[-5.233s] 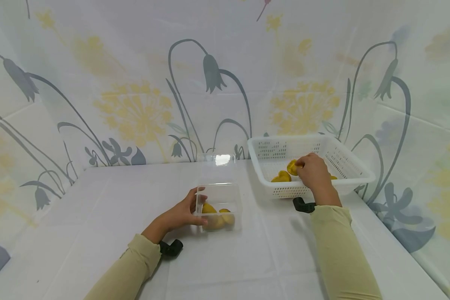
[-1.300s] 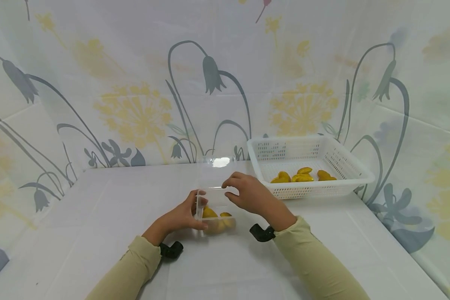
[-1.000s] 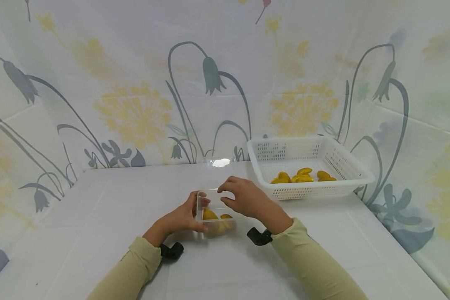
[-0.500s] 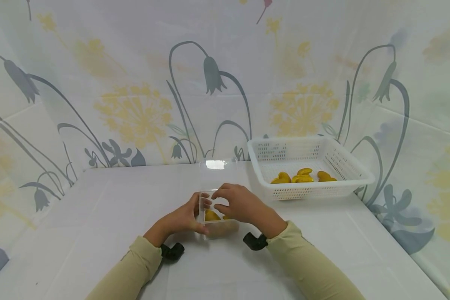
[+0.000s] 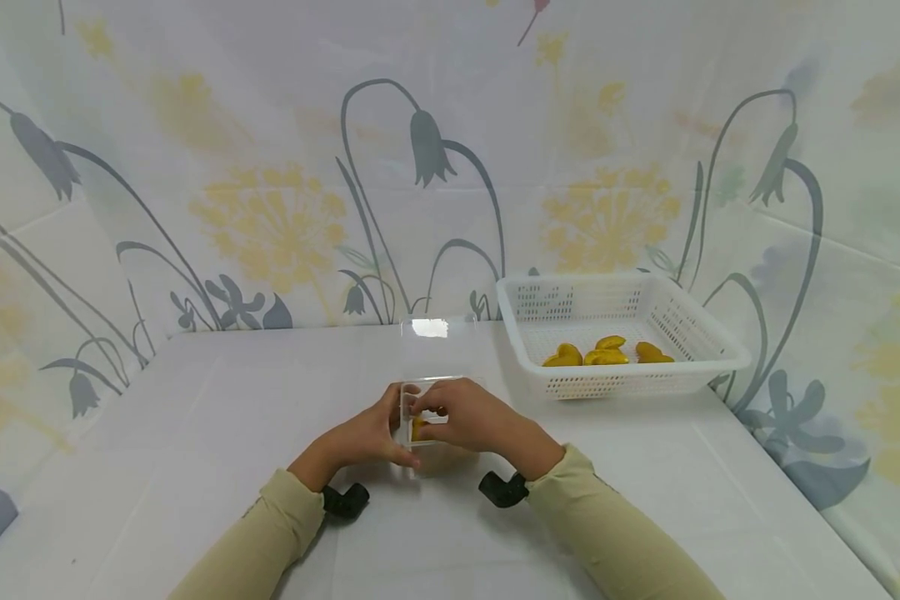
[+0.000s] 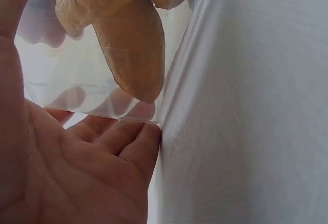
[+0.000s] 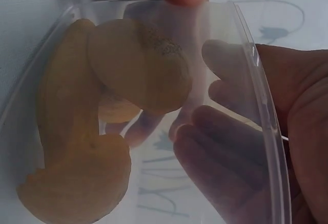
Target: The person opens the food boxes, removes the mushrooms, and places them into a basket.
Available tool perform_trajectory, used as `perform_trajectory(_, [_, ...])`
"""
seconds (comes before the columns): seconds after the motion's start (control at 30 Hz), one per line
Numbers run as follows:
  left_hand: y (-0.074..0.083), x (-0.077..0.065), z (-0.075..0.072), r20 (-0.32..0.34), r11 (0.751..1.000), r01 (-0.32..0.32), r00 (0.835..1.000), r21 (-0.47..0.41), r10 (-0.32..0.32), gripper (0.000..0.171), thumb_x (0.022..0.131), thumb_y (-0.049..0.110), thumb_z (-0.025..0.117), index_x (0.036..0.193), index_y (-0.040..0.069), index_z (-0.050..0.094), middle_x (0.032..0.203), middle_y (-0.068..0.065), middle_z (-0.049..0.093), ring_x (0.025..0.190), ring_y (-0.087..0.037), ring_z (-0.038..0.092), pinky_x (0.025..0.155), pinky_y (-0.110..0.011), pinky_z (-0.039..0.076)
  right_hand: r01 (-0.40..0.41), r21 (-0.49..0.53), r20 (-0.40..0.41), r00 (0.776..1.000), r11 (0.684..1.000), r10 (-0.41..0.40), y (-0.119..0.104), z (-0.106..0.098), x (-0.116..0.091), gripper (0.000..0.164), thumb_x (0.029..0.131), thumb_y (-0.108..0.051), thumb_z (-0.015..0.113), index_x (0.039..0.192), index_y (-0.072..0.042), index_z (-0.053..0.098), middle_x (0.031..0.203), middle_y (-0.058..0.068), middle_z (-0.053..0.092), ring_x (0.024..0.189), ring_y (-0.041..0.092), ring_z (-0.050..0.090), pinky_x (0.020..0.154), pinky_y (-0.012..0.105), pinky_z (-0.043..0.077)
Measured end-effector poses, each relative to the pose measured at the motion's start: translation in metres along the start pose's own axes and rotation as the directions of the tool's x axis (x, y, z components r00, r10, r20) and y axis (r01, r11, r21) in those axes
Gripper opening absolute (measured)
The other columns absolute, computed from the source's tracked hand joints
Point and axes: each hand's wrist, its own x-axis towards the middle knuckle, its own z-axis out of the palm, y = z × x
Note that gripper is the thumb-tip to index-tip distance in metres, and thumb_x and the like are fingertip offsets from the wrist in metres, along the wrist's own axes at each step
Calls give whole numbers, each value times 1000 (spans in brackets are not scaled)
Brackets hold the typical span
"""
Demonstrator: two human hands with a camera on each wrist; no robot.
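Observation:
A clear plastic box [image 5: 450, 460] stands in the middle of the table, its clear lid [image 5: 437, 343] tipped back behind it. My left hand [image 5: 367, 437] grips the box's left side, thumb in front and fingers behind. My right hand [image 5: 471, 417] reaches over the right rim into the box, thumb and fingers spread. Through the right wrist view's wall nothing shows between them. Several smooth, lumpy, yellow potato-like pieces [image 7: 77, 183] lie in the box, mostly hidden by my right hand in the head view. The left wrist view shows one long piece [image 6: 133, 49] through the wall.
At the back right stands a white perforated basket [image 5: 630, 382] holding several more yellow pieces [image 5: 606, 357]. A white cloth [image 5: 232, 433] covers the table. A flower-printed curtain [image 5: 450, 233] hangs behind it. Each wrist wears a black camera mount [image 5: 347, 502].
My right hand was at a yellow piece in the basket, then moved left to the box and lowered into it. My left hand has kept its grip, and the box has shifted slightly toward me.

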Motion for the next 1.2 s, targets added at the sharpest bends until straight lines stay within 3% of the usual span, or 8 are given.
perform_trajectory(0.13, [1, 0, 0, 0, 1000, 1, 1000, 9, -1, 100, 69, 34, 88, 141, 16, 21, 152, -11, 28, 138, -31, 39, 114, -55, 32, -21, 40, 25, 999, 999, 21, 1, 0, 1, 23, 85, -24, 75, 104, -12, 74, 101, -1, 72, 89, 16, 65, 76, 20, 52])
perform_trajectory(0.4, [0, 0, -1, 10, 1000, -4, 1000, 5, 4, 104, 70, 31, 87, 145, 11, 18, 151, -13, 30, 137, -33, 40, 113, -55, 33, -25, 55, 106, 994, 998, 19, 2, -3, 3, 12, 87, -24, 72, 96, -15, 75, 89, -8, 72, 81, 2, 64, 75, 17, 52])
perform_trajectory(0.7, [-1, 1, 0, 17, 1000, -6, 1000, -9, 6, 102, 72, 28, 85, 145, 11, 17, 151, -12, 30, 139, -33, 38, 114, -54, 31, -60, 90, 135, 990, 994, 48, 2, -4, 2, 13, 87, -18, 72, 99, -14, 75, 93, -5, 73, 85, 7, 67, 76, 19, 52])
perform_trajectory(1.0, [-1, 0, -1, 22, 999, -17, 1000, -30, 18, 101, 72, 30, 85, 145, 11, 17, 147, -12, 35, 129, -27, 48, 108, -48, 39, -72, 133, 135, 989, 989, 54, 5, -9, 0, 19, 87, -14, 72, 105, -12, 75, 100, -3, 72, 87, 6, 67, 78, 17, 53])
perform_trajectory(1.2, [0, -1, -1, 17, 1000, 2, 1000, -16, -1, 100, 72, 31, 85, 145, 14, 17, 146, -11, 36, 133, -27, 44, 110, -49, 38, -81, 151, 134, 989, 985, 60, 3, -16, -3, 22, 87, -13, 72, 109, -13, 74, 103, -4, 71, 90, 7, 66, 79, 17, 53])
